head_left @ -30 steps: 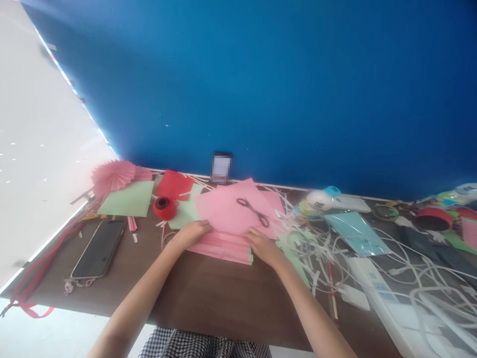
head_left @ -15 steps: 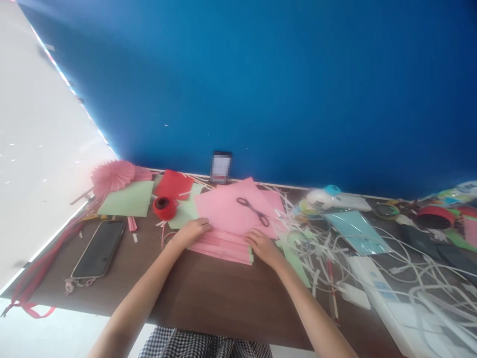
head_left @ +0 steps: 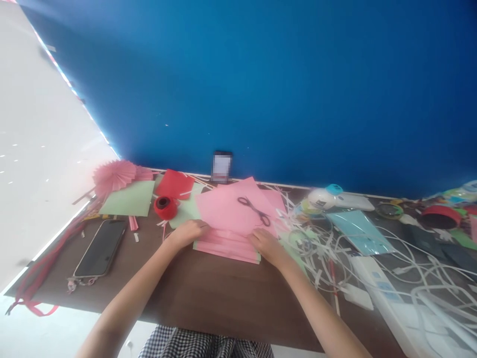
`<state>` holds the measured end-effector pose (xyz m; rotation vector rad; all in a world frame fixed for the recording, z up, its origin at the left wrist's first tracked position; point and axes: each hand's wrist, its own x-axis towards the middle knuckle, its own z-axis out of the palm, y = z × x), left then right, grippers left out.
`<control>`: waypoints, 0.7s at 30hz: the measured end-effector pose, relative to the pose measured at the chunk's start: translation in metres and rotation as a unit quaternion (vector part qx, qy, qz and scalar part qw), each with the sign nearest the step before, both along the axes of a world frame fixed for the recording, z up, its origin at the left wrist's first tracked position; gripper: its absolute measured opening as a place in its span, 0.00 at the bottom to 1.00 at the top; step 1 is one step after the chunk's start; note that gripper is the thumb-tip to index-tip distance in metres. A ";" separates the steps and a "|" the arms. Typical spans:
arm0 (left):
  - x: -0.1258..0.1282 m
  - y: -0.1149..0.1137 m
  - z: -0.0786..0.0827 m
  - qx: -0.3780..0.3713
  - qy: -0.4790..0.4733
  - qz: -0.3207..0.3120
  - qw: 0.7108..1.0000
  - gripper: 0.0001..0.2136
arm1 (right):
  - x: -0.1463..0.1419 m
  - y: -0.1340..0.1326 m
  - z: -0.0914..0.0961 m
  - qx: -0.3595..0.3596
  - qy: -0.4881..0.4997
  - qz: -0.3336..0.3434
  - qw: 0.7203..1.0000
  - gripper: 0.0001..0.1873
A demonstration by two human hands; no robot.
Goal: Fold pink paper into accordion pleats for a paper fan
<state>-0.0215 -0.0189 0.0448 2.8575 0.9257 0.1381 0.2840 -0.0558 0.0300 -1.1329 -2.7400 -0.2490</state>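
Pink paper (head_left: 227, 247) with crosswise accordion folds and a thin green edge lies before me on the brown table. At its left end, the fingers of my left hand (head_left: 189, 232) are closed on the folded edge. My right hand (head_left: 267, 244) pinches the same paper at its right end; both sets of fingertips are partly hidden. Just beyond the folds are flat pink sheets (head_left: 223, 204), with dark-handled scissors (head_left: 255, 211) lying on them.
Left are a phone (head_left: 100, 248), a red ribbon roll (head_left: 165, 208), a green sheet (head_left: 128, 198) and a pleated pink fan (head_left: 115, 176). Tangled white cables (head_left: 372, 278), a power strip (head_left: 378, 286) and a blue packet (head_left: 359, 232) crowd the right. A blue wall (head_left: 261, 89) rises behind.
My right hand has shifted slightly right and my left hand slightly left. The folded pink paper sits a little further right. The scissors and flat sheets stay where they were.
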 end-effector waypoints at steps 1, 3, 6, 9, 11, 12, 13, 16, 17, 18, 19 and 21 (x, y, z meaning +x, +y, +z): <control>-0.003 0.000 -0.001 0.000 0.000 0.004 1.000 0.12 | 0.001 0.000 0.003 -0.003 0.002 0.001 1.000 0.12; -0.008 0.001 -0.005 0.005 0.001 0.015 1.000 0.14 | 0.002 -0.001 0.007 -0.005 0.004 -0.002 1.000 0.12; -0.012 0.001 -0.012 -0.003 -0.027 0.028 0.999 0.15 | 0.003 -0.001 0.010 -0.001 0.005 -0.001 1.000 0.13; -0.013 0.002 -0.019 -0.041 -0.090 0.028 0.995 0.12 | 0.002 -0.001 0.007 0.014 -0.001 0.000 1.000 0.14; -0.012 0.003 -0.023 -0.059 -0.108 0.014 0.992 0.11 | 0.001 -0.001 0.002 0.017 -0.006 0.004 1.000 0.14; -0.012 0.003 -0.024 -0.062 -0.105 0.006 0.992 0.12 | 0.001 -0.001 0.000 0.011 -0.004 0.007 1.000 0.14; -0.012 0.003 -0.024 -0.063 -0.099 0.001 0.993 0.12 | 0.001 -0.001 -0.001 0.000 0.005 0.011 1.000 0.14; -0.011 0.003 -0.022 -0.066 -0.087 0.001 0.994 0.14 | 0.004 -0.002 -0.004 -0.057 0.070 0.022 0.996 0.14; -0.011 0.003 -0.020 -0.070 -0.091 0.004 0.993 0.14 | 0.006 -0.002 -0.004 -0.078 0.097 0.021 0.992 0.14; -0.011 0.003 -0.018 -0.075 -0.098 0.005 0.992 0.14 | 0.007 -0.002 -0.004 -0.100 0.122 0.019 0.987 0.14; -0.011 0.003 -0.016 -0.082 -0.110 0.006 0.991 0.14 | 0.008 -0.003 -0.003 -0.121 0.143 0.013 0.982 0.14; -0.010 0.003 -0.013 -0.098 -0.142 0.007 0.985 0.13 | 0.008 -0.004 -0.003 -0.163 0.184 -0.010 0.969 0.13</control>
